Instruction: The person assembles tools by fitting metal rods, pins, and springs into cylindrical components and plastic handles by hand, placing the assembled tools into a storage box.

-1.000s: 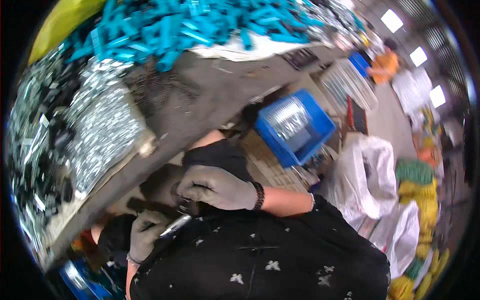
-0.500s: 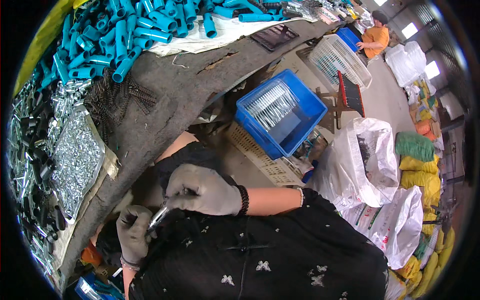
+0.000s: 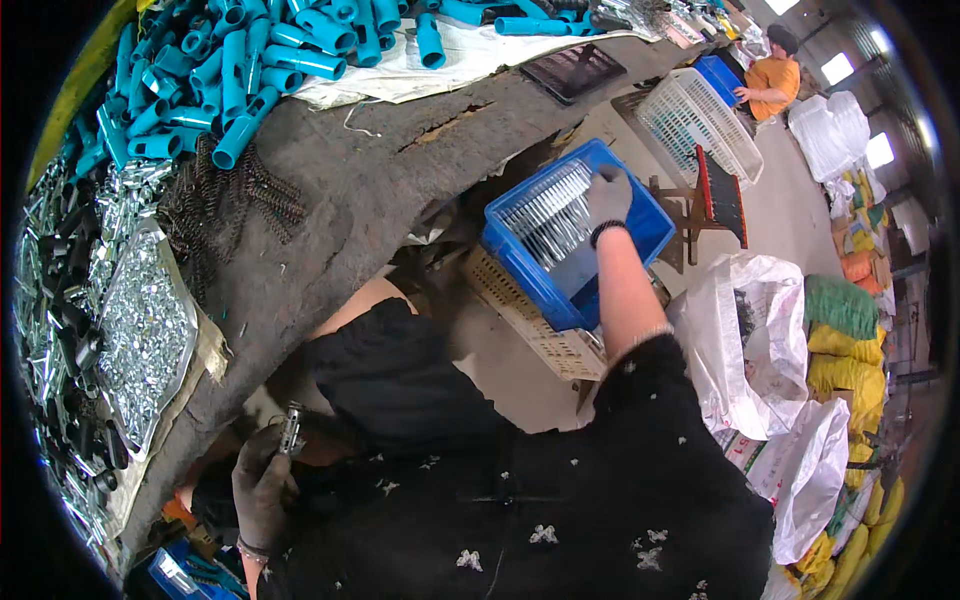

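Note:
My left hand (image 3: pixel 262 490), in a grey glove, is low at the left beside the bench edge. Its fingers close round a short, shiny metal cylinder (image 3: pixel 292 428) whose upper end sticks out. My right hand (image 3: pixel 609 195), gloved too, reaches out over the far right part of a blue plastic crate (image 3: pixel 548 307). Its fingers curl down by a row of shiny metal tubes (image 3: pixel 545 222) laid side by side; what they hold, if anything, is hidden.
On the grey bench (image 3: pixel 345 205) lie turquoise plastic sleeves (image 3: pixel 235 75), dark springs (image 3: pixel 225 205) and a tray of small metal parts (image 3: pixel 150 335). White sacks (image 3: pixel 745 340) stand at the right. Beyond them are a stool (image 3: pixel 718 195), a white basket (image 3: pixel 690 125) and a co-worker (image 3: pixel 772 85).
My right hand has left my left hand and stretched out to the blue crate. The left hand stays low, now with the metal cylinder upright in it. The view has shifted slightly.

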Demonstrator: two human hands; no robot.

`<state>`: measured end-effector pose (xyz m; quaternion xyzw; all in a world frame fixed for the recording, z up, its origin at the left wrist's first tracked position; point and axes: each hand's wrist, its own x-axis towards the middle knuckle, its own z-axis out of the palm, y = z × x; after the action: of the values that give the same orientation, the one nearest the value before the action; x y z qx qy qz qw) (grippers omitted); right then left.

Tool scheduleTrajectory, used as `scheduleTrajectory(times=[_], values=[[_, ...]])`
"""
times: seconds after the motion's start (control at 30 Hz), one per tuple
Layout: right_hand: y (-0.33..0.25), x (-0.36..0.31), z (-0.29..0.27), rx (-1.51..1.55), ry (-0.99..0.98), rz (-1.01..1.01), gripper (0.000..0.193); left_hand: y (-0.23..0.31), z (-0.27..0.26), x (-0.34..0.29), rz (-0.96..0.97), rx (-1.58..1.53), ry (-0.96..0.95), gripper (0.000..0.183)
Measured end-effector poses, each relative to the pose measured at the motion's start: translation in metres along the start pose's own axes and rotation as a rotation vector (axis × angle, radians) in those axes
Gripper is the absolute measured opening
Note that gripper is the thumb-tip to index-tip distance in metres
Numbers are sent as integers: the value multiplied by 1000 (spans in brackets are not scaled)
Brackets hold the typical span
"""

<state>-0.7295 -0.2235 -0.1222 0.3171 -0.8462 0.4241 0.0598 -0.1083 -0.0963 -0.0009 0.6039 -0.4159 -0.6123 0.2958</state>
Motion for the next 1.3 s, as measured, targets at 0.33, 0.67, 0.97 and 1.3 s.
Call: scheduleTrajectory(times=[0.33,0.67,0.97,1.3], values=[[36,29,49,-712,-429,81,28,-50,-21,-5,-156,-17,86,35],[51,46,28,-506,-325,136,25,-28,-16,-10,3,-94,126,33],[-183,-191,-99,755,-934,-82,13,-13,-4,-30,219,220,-44,20],[-294,-367,-92,1153,-1812,251,14,-20,-11,-64,365,265,214,13]])
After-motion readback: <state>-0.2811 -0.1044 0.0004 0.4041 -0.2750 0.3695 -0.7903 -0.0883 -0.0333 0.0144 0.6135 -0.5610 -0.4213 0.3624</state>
